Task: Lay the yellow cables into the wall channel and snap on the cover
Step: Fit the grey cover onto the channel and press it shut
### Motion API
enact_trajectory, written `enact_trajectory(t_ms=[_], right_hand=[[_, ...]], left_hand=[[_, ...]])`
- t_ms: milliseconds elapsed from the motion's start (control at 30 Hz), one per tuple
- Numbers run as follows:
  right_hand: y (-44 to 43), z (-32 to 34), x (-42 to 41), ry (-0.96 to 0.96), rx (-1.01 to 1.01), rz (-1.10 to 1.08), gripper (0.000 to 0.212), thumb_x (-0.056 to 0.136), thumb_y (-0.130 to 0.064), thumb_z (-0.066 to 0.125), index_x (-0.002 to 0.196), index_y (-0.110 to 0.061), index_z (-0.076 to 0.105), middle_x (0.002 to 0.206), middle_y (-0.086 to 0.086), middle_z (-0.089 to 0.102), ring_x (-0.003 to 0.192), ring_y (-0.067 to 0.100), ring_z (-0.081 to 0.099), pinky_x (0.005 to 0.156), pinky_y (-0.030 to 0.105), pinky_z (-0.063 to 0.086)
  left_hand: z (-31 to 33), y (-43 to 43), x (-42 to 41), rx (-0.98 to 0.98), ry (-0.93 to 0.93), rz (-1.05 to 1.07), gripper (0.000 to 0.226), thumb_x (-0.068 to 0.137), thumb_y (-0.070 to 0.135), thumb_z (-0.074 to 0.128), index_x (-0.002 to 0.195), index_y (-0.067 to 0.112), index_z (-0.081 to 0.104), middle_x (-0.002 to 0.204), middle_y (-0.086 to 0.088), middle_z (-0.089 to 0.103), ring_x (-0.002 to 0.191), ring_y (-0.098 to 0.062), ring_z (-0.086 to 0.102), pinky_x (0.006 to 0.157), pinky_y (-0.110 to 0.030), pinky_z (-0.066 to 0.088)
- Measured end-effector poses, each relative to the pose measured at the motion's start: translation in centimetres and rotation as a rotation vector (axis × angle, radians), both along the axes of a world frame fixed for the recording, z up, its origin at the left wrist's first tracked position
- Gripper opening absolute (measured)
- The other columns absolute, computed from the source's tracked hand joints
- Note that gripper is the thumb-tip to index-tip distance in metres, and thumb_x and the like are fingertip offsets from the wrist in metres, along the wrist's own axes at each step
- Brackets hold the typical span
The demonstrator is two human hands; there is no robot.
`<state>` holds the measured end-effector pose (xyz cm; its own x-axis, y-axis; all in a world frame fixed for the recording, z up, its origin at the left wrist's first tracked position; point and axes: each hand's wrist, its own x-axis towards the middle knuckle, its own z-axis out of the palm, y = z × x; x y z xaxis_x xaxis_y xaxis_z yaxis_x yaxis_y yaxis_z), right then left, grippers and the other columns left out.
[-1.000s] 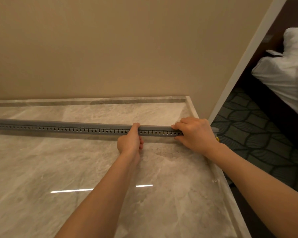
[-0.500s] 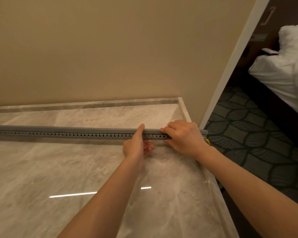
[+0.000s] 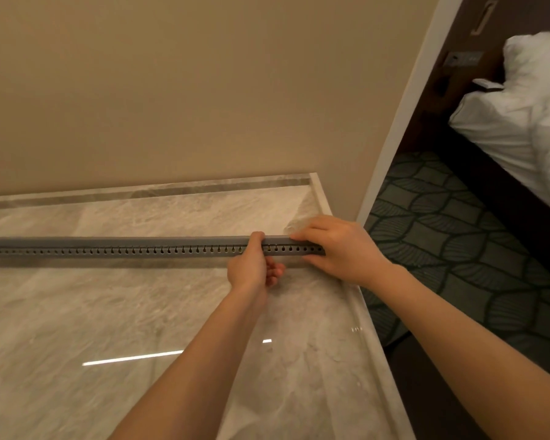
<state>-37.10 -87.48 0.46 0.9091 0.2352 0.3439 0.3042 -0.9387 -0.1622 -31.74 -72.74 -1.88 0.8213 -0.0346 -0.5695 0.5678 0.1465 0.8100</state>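
Channel [image 3: 124, 246] first: it's a long grey strip lying flat on the shiny marble surface [image 3: 108, 312], running from the left edge of the frame to a bit right of centre, with a row of little teardrop slots along its front face. It sits clear of the beige wall [image 3: 172, 90] higher up in the frame.

Both hands are bunched at its right end. The right hand [image 3: 343, 249] is wrapped round the very tip, fingers over the top and thumb tucked under the front edge. The left hand [image 3: 250, 268] comes up from below just beside it, one digit hooked over the channel's top edge, the other fingers curled in under the palm. Only a short stretch of slots shows between the two hands.

Can't really make out the cables inside. Dark patterned carpet [image 3: 442, 233] is at the right, white bedding [image 3: 521, 115] in the upper right.
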Motion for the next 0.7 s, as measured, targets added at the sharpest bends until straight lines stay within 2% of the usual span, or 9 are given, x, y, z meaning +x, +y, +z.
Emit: enact_trajectory(t_ms=[200,300,400,500,600,700], right_hand=[[-3.5,1.0,-3.0,-0.015,-0.132,-0.063,0.040,0.065,-0.014,0.083,0.103,-0.012,0.070,0.087,0.005,0.069,0.077,0.022,0.065,0.053,0.027,0.048],[-4.1,1.2,-3.6,0.008,-0.227,-0.088,0.040,0.068,-0.015,0.080,0.106,-0.011,0.068,0.086,0.007,0.068,0.076,0.025,0.063,0.051,0.030,0.049],[-3.3,1.1,-3.5,0.065,-0.345,-0.186,0.029,0.076,-0.011,0.068,0.105,-0.010,0.065,0.089,0.007,0.065,0.078,0.027,0.059,0.054,0.036,0.051],[-1.9,0.8,-3.0,0.102,-0.483,-0.259,0.016,0.073,0.000,0.064,0.087,-0.008,0.060,0.078,0.007,0.062,0.066,0.025,0.056,0.049,0.032,0.042],[-1.3,1.0,-2.3,0.169,-0.553,-0.300,0.014,0.077,0.001,0.058,0.086,-0.009,0.055,0.080,0.007,0.061,0.069,0.025,0.058,0.048,0.030,0.032],[-1.8,1.7,-1.4,0.229,-0.573,-0.278,0.010,0.080,-0.003,0.054,0.086,-0.011,0.054,0.082,0.006,0.062,0.071,0.026,0.059,0.051,0.030,0.029]], left_hand=[[-0.4,-0.2,0.3,0.025,0.004,0.000,0.033,0.083,0.037,0.058,0.071,0.006,0.055,0.053,-0.008,0.053,0.030,-0.012,0.049,0.032,-0.017,0.036],[-0.4,-0.3,0.4,0.019,0.006,0.007,0.033,0.082,0.036,0.059,0.068,0.007,0.053,0.050,-0.008,0.053,0.029,-0.012,0.048,0.031,-0.017,0.036],[-0.3,-0.3,0.3,0.013,0.018,0.019,0.034,0.082,0.036,0.059,0.067,0.007,0.054,0.039,-0.004,0.054,0.028,-0.011,0.048,0.031,-0.017,0.037],[-0.2,-0.2,0.2,0.003,0.020,0.014,0.033,0.083,0.036,0.058,0.069,0.006,0.053,0.034,-0.001,0.052,0.029,-0.011,0.049,0.032,-0.018,0.038],[-0.1,0.0,0.0,0.009,0.020,-0.022,0.033,0.084,0.037,0.056,0.070,0.007,0.054,0.034,0.000,0.053,0.032,-0.012,0.050,0.034,-0.019,0.040],[0.2,0.5,0.1,0.008,0.053,-0.109,0.042,0.086,0.044,0.054,0.069,0.006,0.055,0.043,-0.005,0.058,0.039,-0.015,0.054,0.034,-0.019,0.042]])
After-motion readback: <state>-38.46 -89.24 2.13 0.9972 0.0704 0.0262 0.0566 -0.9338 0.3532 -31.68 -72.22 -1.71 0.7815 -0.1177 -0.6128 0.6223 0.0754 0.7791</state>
